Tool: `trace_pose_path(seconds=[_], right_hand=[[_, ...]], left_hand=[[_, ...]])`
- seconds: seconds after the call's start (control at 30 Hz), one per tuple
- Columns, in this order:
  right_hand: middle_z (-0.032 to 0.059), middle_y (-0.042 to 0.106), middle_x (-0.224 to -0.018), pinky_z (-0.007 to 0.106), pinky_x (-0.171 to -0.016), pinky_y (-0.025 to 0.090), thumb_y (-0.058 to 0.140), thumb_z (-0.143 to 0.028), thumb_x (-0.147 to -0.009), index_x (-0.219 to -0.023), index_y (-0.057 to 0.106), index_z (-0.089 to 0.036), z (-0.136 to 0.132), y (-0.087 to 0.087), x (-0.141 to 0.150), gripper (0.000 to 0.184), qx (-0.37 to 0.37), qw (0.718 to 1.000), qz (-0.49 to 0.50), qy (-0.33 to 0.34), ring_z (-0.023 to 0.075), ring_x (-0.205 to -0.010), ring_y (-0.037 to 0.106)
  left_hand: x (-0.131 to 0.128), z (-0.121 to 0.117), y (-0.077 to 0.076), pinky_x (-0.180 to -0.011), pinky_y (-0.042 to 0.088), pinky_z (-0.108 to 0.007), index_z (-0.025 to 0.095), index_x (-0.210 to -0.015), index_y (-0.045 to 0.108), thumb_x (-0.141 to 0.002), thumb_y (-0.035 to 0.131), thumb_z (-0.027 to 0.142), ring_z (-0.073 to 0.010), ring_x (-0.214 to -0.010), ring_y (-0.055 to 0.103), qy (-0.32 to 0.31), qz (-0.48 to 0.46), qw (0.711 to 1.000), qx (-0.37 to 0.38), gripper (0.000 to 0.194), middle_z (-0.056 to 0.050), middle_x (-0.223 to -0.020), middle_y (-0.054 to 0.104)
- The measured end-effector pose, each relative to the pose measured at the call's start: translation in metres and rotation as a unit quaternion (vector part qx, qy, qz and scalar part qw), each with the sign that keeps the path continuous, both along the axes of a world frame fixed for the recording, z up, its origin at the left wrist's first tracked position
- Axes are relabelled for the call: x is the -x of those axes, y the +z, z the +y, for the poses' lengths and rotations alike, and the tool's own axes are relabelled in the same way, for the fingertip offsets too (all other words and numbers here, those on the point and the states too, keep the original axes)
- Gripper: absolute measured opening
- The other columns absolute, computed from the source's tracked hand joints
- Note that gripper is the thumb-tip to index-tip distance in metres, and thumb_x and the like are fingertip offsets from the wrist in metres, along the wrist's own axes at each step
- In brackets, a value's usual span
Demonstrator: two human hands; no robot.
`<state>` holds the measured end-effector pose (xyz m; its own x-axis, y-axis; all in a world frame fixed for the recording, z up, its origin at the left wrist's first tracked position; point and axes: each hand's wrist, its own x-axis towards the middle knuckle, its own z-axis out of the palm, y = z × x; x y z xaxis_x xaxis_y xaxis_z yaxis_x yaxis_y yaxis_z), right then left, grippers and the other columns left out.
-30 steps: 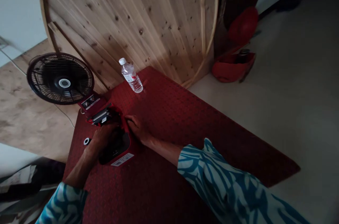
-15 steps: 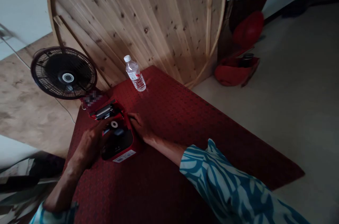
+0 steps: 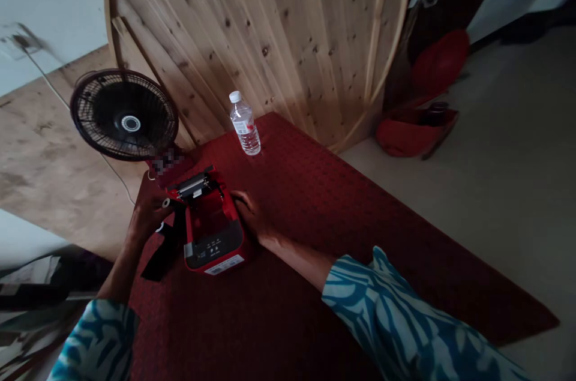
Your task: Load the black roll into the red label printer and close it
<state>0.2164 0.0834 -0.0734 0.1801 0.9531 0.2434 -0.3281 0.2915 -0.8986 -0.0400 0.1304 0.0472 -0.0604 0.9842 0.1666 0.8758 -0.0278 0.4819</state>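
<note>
A little red label printer (image 3: 212, 244) sits on a red mat (image 3: 342, 231) with its lid (image 3: 194, 186) standing open and its bay looking empty (no roll shows inside yet). The left hand (image 3: 148, 213) has its fingers closed on a black strip (image 3: 165, 252) with a white ring, while the right hand (image 3: 247, 214) rests its bent fingers on the printer's side, not gripping.

From my remote view, I see a red label printer (image 3: 213, 243) on a dark red diamond-patterned mat (image 3: 315, 261), beside blue-and-white patterned sleeves (image 3: 396, 315).
</note>
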Motion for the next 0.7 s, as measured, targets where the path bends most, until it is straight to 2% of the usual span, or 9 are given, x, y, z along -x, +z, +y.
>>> trace_pose_path(seconds=[0.1, 0.17, 0.3, 0.4, 0.47, 0.57, 0.7], right_hand=[[0.0007, 0.071, -0.106, 0.042, -0.103, 0.042, 0.054, -0.03, -0.083, -0.1, 0.071, -0.029, 0.001, -0.001, 0.0, 0.024, -0.007, 1.0, -0.009, -0.001, 0.0201, -0.107, 0.062], [0.0007, 0.071, -0.107, 0.041, -0.104, 0.042, 0.054, -0.03, -0.083, -0.101, 0.071, -0.029, 0.001, -0.001, 0.0, 0.025, -0.008, 1.0, -0.01, 0.003, 0.0199, -0.108, 0.061], [0.0012, 0.07, -0.108, 0.041, -0.104, 0.042, 0.053, -0.031, -0.084, -0.102, 0.071, -0.029, 0.0, 0.0, 0.0, 0.026, -0.004, 1.0, -0.002, 0.007, 0.0199, -0.109, 0.061], [0.0016, 0.07, -0.109, 0.04, -0.103, 0.043, 0.052, -0.03, -0.084, -0.104, 0.07, -0.028, -0.001, 0.001, 0.0, 0.027, -0.003, 1.0, -0.01, 0.011, 0.0199, -0.108, 0.061], [0.0015, 0.07, -0.11, 0.039, -0.103, 0.042, 0.051, -0.03, -0.085, -0.105, 0.069, -0.027, -0.002, 0.001, -0.001, 0.027, -0.001, 1.0, -0.018, 0.013, 0.0197, -0.109, 0.061], [0.0011, 0.069, -0.113, 0.038, -0.104, 0.041, 0.051, -0.03, -0.085, -0.106, 0.068, -0.027, -0.001, 0.0, -0.002, 0.027, -0.001, 0.999, -0.027, 0.018, 0.0188, -0.113, 0.059], [0.0014, 0.068, -0.115, 0.038, -0.105, 0.041, 0.051, -0.032, -0.086, -0.107, 0.068, -0.028, -0.001, -0.002, -0.002, 0.028, 0.013, 0.999, -0.035, 0.022, 0.0189, -0.114, 0.059]], left_hand=[[-0.002, 0.01, -0.018, -0.073, 0.052, -0.037, 0.021, -0.077, 0.062, -0.057, 0.074, 0.041, -0.0325, -0.087, 0.07, -0.013, -0.001, 1.0, 0.026, 0.031, -0.008, -0.08, 0.074], [-0.002, 0.013, -0.022, -0.075, 0.052, -0.04, 0.021, -0.079, 0.063, -0.057, 0.075, 0.041, -0.0342, -0.088, 0.07, -0.021, -0.006, 0.999, 0.036, 0.032, -0.009, -0.082, 0.074], [0.008, 0.008, -0.017, -0.088, 0.051, -0.04, 0.021, -0.092, 0.068, -0.058, 0.076, 0.049, -0.0333, -0.104, 0.067, -0.046, -0.041, 0.997, 0.046, 0.045, -0.011, -0.102, 0.075], [0.028, -0.008, -0.01, -0.098, 0.049, -0.041, 0.02, -0.11, 0.066, -0.064, 0.069, 0.065, -0.0322, -0.116, 0.063, -0.044, -0.087, 0.994, 0.049, 0.064, -0.013, -0.12, 0.071], [0.044, -0.021, -0.01, -0.102, 0.047, -0.044, 0.017, -0.116, 0.064, -0.062, 0.065, 0.074, -0.0339, -0.12, 0.061, -0.037, -0.122, 0.99, 0.052, 0.079, -0.017, -0.125, 0.068], [0.061, -0.037, -0.023, -0.099, 0.05, -0.046, 0.015, -0.115, 0.065, -0.049, 0.072, 0.077, -0.0377, -0.119, 0.061, -0.028, -0.161, 0.984, 0.063, 0.091, -0.019, -0.124, 0.068], [0.061, -0.046, -0.046, -0.088, 0.056, -0.043, 0.015, -0.115, 0.066, -0.052, 0.074, 0.072, -0.0359, -0.108, 0.067, -0.029, -0.162, 0.984, 0.075, 0.086, -0.014, -0.116, 0.073]])
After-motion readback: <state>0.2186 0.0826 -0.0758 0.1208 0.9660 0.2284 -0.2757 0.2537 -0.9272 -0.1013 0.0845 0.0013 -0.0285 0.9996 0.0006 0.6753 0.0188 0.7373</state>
